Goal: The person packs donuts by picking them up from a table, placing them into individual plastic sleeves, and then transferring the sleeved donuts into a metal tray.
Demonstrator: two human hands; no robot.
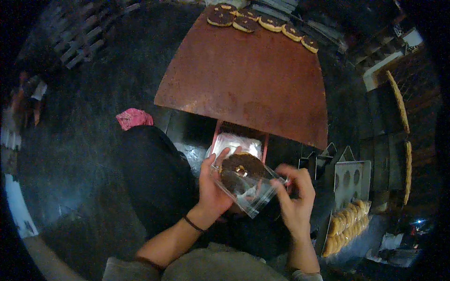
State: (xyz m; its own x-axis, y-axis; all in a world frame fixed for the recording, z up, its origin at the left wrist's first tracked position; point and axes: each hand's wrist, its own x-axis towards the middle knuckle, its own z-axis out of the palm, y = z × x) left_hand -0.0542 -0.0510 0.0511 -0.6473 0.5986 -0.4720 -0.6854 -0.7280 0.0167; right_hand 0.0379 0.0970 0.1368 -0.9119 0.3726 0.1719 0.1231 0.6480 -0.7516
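A chocolate-topped donut (242, 168) lies inside a clear plastic bag (255, 196) in front of me. My left hand (216, 189) supports the bag and donut from the left and beneath, a dark band around its wrist. At the bag's right edge, my right hand (297, 189) pinches the plastic between thumb and fingers, slightly blurred. Just beyond the hands sits a stack of clear plastic bags (235, 142) in a pink-edged container (215, 135). Several chocolate-topped donuts (270, 24) line the far edge of a reddish-brown board (242, 77).
To the right stands a metal rack or case (367, 172) with round openings, beside rows of wrapped golden baked goods (346, 226). A pink cloth (135, 118) rests near my left knee. At the far left is a blurred person (30, 95).
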